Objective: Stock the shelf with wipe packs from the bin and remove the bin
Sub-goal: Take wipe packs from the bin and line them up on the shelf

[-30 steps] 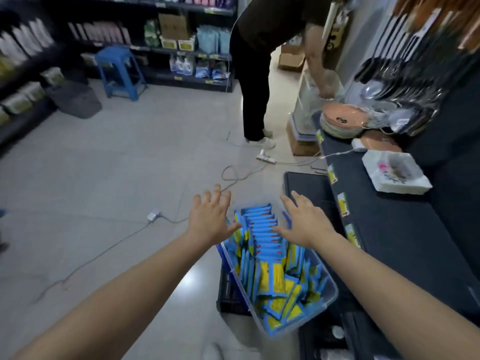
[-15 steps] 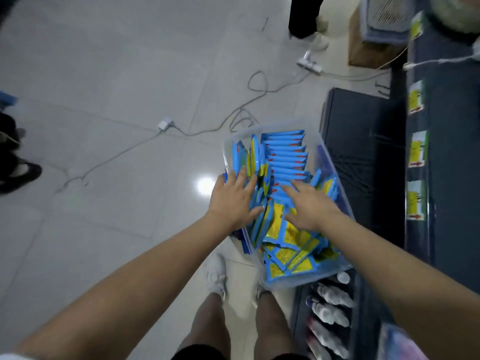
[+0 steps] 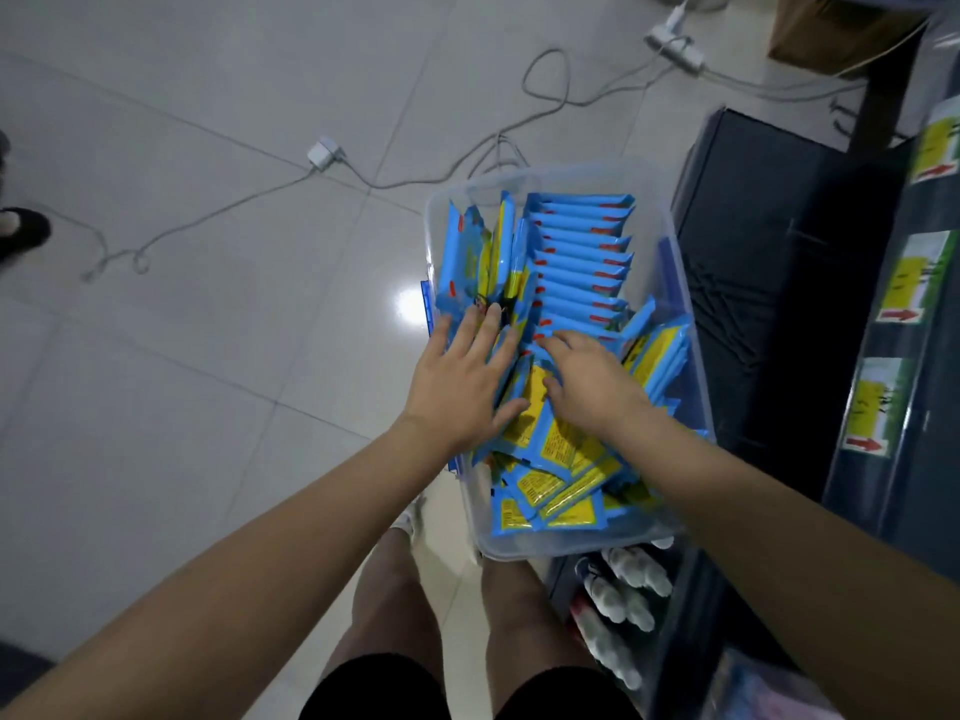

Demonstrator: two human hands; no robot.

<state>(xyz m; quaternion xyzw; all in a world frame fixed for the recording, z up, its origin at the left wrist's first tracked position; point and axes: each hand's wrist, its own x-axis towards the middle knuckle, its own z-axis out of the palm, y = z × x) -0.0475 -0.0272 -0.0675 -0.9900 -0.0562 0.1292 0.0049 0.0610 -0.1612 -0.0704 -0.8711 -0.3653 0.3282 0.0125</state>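
Observation:
A clear plastic bin stands in front of me, filled with several blue and yellow wipe packs. Some packs stand in a neat row at the far end; others lie jumbled at the near end. My left hand lies flat on the packs at the bin's left side, fingers straight and spread. My right hand rests on the packs in the middle, fingers reaching down among them; I cannot see whether they pinch a pack. The dark shelf is to the right of the bin.
Grey cables and a white plug trail across the tiled floor beyond the bin. White bottles lie on a low shelf below the bin. Price labels line the shelf edge at right. A person's dark shoe is at far left.
My view has tilted down from the aisle to the bin. Both hands have come down from above the bin onto the packs and stayed there over the last half second.

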